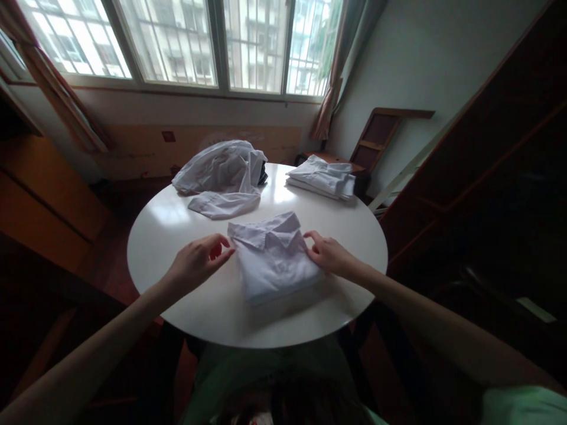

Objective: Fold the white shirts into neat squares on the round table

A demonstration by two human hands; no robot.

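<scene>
A folded white shirt [277, 265] lies on the near half of the round white table, its collar at the far end. At its left side is my left hand [199, 257], with thumb and forefinger apart and a small gap between them and the cloth. My right hand [330, 252] is at the shirt's right edge beside the collar. Its thumb and forefinger are also parted, the tips at or just touching the fabric. Neither hand grips the shirt.
On the round table [177, 215], a loose heap of white shirts [221, 171] lies at the far left, one sleeve trailing forward. A stack of folded white shirts [323, 176] sits at the far right. Behind it stands a wooden chair [376, 139] by the wall.
</scene>
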